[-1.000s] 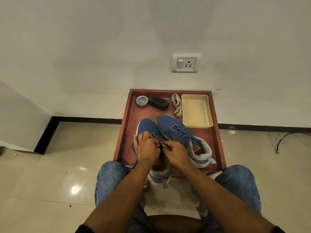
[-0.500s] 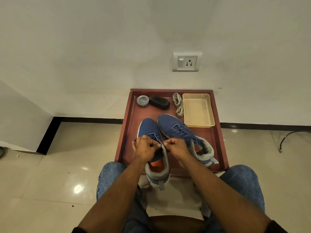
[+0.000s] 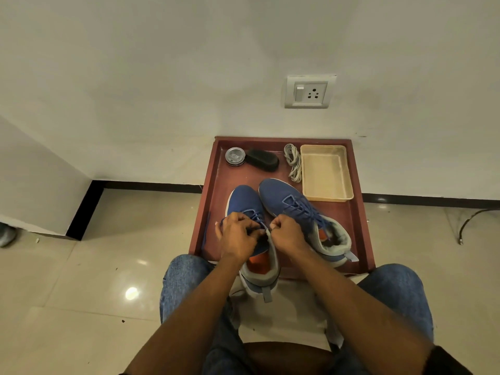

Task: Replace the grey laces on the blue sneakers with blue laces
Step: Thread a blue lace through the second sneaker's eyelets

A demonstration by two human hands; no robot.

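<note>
Two blue sneakers lie toes-away on a red-brown tray [image 3: 359, 212]. The left sneaker [image 3: 242, 201] has its heel hanging over the tray's near rim, between my knees. My left hand [image 3: 236, 236] and my right hand [image 3: 286, 234] are both curled over its upper eyelets, each pinching an end of the blue lace [image 3: 257, 216]. A loose stretch of that lace [image 3: 207, 231] trails down the tray's left side. The right sneaker [image 3: 292, 204] is laced in blue and lies untouched. A bundle of grey laces [image 3: 293, 163] sits at the back of the tray.
A cream plastic basket [image 3: 326, 173] fills the tray's back right corner. A round tin [image 3: 235, 156] and a black brush [image 3: 265, 159] sit at the back left. The tray touches the white wall below a socket [image 3: 309, 92]. A black cable [image 3: 470, 220] lies on the tiled floor at right.
Both hands have moved up the left sneaker and drawn slightly apart, pulling the blue lace ends. The sneaker's heel now shows more below my hands.
</note>
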